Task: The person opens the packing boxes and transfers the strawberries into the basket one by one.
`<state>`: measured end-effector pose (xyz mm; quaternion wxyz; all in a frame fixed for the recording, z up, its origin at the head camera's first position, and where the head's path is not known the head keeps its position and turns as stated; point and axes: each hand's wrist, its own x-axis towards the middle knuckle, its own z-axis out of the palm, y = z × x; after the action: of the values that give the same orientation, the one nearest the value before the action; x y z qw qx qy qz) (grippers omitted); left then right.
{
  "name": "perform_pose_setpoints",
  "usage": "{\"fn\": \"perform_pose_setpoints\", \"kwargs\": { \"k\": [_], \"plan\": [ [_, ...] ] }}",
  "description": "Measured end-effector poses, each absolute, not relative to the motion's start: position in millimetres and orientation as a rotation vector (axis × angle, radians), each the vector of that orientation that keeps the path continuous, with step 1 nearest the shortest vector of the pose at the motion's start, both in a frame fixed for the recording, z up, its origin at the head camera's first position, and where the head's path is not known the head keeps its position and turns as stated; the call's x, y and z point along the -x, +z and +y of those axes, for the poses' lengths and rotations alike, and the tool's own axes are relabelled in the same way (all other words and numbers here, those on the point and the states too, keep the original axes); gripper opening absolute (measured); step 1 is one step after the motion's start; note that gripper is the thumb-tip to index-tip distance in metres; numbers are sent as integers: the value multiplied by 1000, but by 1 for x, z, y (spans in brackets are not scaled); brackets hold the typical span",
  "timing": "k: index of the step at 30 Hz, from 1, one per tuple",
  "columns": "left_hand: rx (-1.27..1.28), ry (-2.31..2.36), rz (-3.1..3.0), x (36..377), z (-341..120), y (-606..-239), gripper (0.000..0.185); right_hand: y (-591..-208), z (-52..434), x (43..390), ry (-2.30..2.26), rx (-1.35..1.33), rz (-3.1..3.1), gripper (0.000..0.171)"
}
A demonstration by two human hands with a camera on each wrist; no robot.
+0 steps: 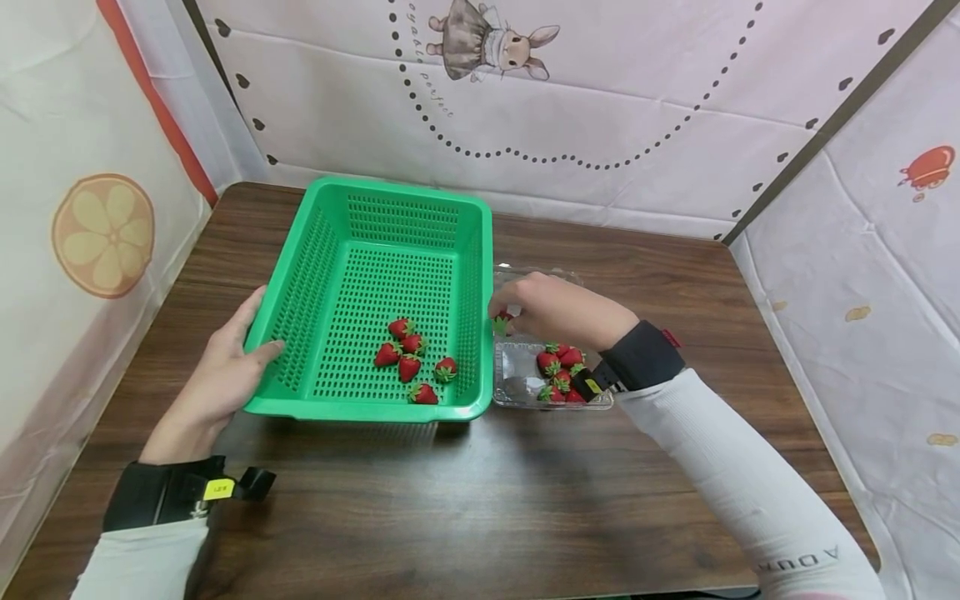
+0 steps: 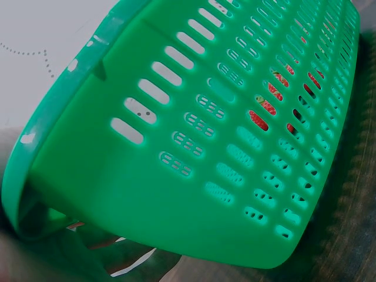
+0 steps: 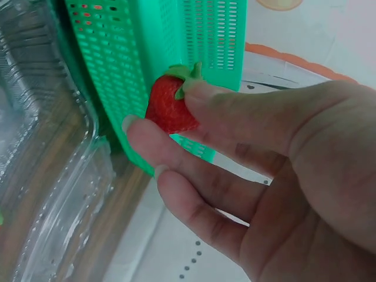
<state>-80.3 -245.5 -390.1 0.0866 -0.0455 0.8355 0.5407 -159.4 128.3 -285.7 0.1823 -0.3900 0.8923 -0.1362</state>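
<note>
A green plastic basket (image 1: 408, 410) with slotted walls stands on the table, several strawberries (image 1: 409, 367) lying on its floor near the front right. At its left side my left hand (image 1: 228, 367) grips the rim, thumb over the top edge and fingers outside. My right hand (image 1: 558, 308) pinches one strawberry (image 3: 170, 106) between thumb and fingers, its green leaves up against the thumb. That hand is just beyond the basket's right wall, over a clear plastic box (image 1: 517, 367). More strawberries (image 1: 562, 375) sit in the right part of this box, partly hidden by the wrist strap.
The brown wooden table (image 1: 465, 517) is enclosed at the back and sides by white printed cloth (image 1: 600, 100). The box's clear lid (image 1: 573, 275) lies behind it, partly hidden by my right hand. The basket's right wall stands right against the box.
</note>
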Motion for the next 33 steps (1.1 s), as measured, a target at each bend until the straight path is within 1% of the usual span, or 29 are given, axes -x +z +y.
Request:
{"fn": "perform_pose_setpoints", "kwargs": {
  "k": [5, 13, 21, 28, 33],
  "plan": [
    [145, 1622, 2478, 81, -246, -391, 68, -284, 117, 162, -432, 1084, 2508, 22],
    [158, 1635, 2461, 81, -247, -391, 68, -284, 84, 171, -404, 1102, 2429, 29],
    [145, 1638, 2484, 80, -247, -392, 68, -293, 44, 179, -300, 1152, 2352, 14],
    [133, 1630, 2493, 80, -247, -391, 69, -302, 20, 181, -219, 1114, 2308, 24],
    [140, 1646, 2473, 79, -247, -390, 69, -317, 5, 184, -196, 1155, 2325, 23]
  ]
}}
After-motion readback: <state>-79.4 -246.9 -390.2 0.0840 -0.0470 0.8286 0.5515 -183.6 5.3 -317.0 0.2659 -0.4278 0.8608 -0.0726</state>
